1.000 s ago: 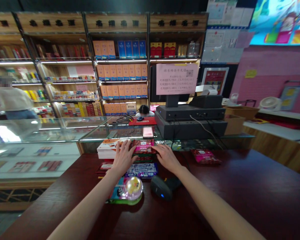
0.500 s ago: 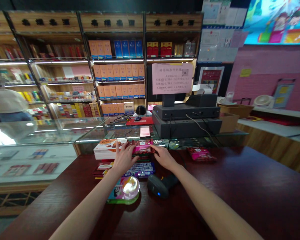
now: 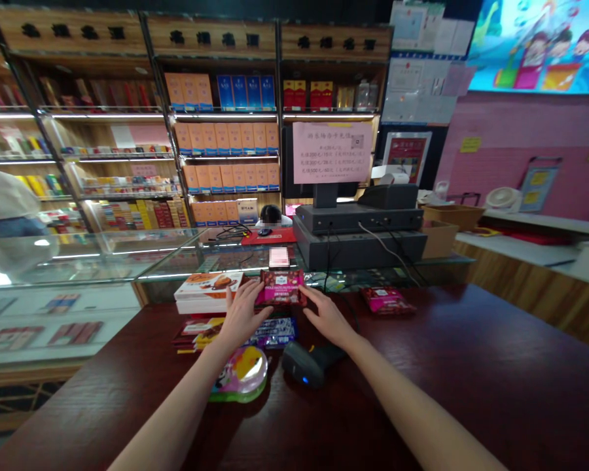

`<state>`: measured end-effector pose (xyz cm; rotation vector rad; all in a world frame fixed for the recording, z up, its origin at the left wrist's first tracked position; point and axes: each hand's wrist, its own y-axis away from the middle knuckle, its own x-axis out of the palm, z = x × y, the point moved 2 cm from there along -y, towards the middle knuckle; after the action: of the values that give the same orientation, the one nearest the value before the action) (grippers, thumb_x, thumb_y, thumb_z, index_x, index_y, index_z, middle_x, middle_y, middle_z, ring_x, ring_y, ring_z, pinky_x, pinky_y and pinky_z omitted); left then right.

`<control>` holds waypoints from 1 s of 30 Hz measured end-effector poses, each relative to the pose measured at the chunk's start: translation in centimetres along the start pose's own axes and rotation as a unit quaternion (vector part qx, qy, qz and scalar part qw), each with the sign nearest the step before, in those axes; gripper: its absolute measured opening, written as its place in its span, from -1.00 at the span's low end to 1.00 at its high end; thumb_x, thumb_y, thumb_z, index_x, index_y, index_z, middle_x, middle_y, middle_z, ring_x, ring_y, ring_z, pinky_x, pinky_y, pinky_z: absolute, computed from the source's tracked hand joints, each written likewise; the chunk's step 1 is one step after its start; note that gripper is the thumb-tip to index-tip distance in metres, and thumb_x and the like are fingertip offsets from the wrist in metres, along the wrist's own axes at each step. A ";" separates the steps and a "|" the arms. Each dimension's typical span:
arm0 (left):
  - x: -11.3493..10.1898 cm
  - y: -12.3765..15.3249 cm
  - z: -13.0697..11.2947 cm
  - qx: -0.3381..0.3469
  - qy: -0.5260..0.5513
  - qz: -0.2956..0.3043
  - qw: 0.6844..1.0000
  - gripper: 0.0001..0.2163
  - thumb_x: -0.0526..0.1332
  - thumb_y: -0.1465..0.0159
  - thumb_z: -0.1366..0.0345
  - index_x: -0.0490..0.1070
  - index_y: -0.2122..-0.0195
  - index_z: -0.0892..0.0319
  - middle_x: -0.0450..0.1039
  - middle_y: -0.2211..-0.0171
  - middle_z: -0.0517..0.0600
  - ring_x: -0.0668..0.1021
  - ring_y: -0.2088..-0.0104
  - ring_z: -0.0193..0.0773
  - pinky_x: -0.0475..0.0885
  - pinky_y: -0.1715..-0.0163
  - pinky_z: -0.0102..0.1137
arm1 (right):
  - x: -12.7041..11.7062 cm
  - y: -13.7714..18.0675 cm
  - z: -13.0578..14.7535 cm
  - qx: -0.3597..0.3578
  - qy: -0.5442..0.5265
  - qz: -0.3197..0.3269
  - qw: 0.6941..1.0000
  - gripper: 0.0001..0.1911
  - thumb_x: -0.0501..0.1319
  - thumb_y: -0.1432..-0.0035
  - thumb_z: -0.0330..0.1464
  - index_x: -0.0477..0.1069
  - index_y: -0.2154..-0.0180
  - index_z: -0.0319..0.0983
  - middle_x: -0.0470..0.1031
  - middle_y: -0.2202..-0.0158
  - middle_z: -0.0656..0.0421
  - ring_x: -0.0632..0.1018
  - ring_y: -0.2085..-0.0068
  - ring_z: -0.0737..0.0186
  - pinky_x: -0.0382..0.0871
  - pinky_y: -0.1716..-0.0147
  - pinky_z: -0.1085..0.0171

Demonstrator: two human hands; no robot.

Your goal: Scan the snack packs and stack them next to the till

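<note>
A red and pink packet of hazelnut chocolate (image 3: 282, 288) lies between my hands, on the far side of the goods. My left hand (image 3: 243, 311) has its fingertips at the packet's left end, its thumb spread toward the near side. At the right end are the fingertips of my right hand (image 3: 326, 317), thumb also apart. Together they hold the packet by its two ends. A white and orange box (image 3: 207, 291) stands beside my left hand. Nearer lie blue-purple wrapped packs (image 3: 277, 331) and a clear-lidded, colourful case (image 3: 243, 374), partly covered by my left forearm.
A black barcode scanner (image 3: 302, 365) lies between my forearms on the dark wooden counter (image 3: 446, 379). Another red and pink packet (image 3: 387, 301) is to the right. Behind stand a glass display case (image 3: 167, 261) and a monitor with a paper sign (image 3: 331, 154). A person (image 3: 10, 203) stands far left.
The view has turned slightly right. Both hands stay at the packet's ends; its printed face shows more fully now. My right fingers are a little more spread.
</note>
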<state>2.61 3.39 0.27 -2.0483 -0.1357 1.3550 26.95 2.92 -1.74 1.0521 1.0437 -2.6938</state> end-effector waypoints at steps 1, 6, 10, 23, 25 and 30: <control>0.0 0.1 0.0 0.006 0.009 -0.006 1.000 -0.49 0.25 -0.27 0.18 0.30 -0.26 0.09 0.36 -0.25 0.17 0.33 -0.29 0.07 -0.10 -0.32 0.28 | -0.2 0.3 -0.2 0.000 -0.002 -0.007 1.000 -0.32 0.12 -0.14 -0.51 0.25 -0.31 -0.14 0.34 -0.30 0.05 0.34 -0.31 0.11 0.17 -0.33 -0.02; 0.0 0.3 0.1 0.046 0.050 -0.034 0.997 -0.49 0.25 -0.27 0.23 0.29 -0.26 0.04 0.37 -0.25 0.12 0.32 -0.30 0.02 0.07 -0.31 0.16 | -0.7 1.7 -0.7 -0.001 0.016 -0.040 0.999 -0.30 0.13 -0.18 -0.48 0.18 -0.34 -0.05 0.31 -0.32 0.10 0.31 -0.33 0.10 0.17 -0.33 -0.04; -0.2 0.6 0.3 0.066 0.044 -0.036 0.996 -0.48 0.24 -0.27 0.26 0.27 -0.28 0.01 0.39 -0.24 0.08 0.28 -0.33 0.00 0.06 -0.32 0.14 | -0.7 2.2 -0.5 -0.022 0.035 -0.067 0.997 -0.32 0.12 -0.23 -0.47 0.15 -0.35 -0.02 0.30 -0.32 0.11 0.30 -0.34 0.08 0.19 -0.32 -0.04; -1.5 2.2 -0.5 0.095 -0.016 -0.044 0.994 -0.52 0.20 -0.33 0.26 0.26 -0.29 -0.01 0.41 -0.23 0.02 0.28 -0.33 -0.05 -0.16 -0.39 0.09 | -0.8 2.5 0.5 -0.064 0.083 -0.144 0.984 -0.43 0.09 -0.28 -0.50 0.30 -0.28 -0.07 0.44 -0.21 0.06 0.41 -0.26 0.07 0.31 -0.21 0.02; -1.5 2.3 -0.6 0.091 -0.015 -0.043 0.995 -0.52 0.20 -0.34 0.26 0.27 -0.29 -0.01 0.42 -0.22 0.03 0.28 -0.32 -0.04 -0.14 -0.38 0.11 | -0.8 2.6 0.5 -0.075 0.086 -0.139 0.984 -0.43 0.09 -0.28 -0.50 0.30 -0.28 -0.07 0.45 -0.20 0.06 0.41 -0.26 0.06 0.32 -0.20 0.03; -1.5 2.4 -0.7 0.085 -0.013 -0.040 0.995 -0.52 0.21 -0.33 0.27 0.28 -0.28 -0.01 0.42 -0.22 0.05 0.29 -0.32 -0.02 -0.13 -0.37 0.13 | -1.1 2.8 0.6 -0.096 0.105 -0.136 0.981 -0.45 0.11 -0.29 -0.50 0.31 -0.28 -0.11 0.48 -0.18 0.03 0.41 -0.26 0.05 0.31 -0.19 0.03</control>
<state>1.87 0.62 0.22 -1.8647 -0.1084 1.2985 28.25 0.21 -2.34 1.2590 1.5546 -2.6491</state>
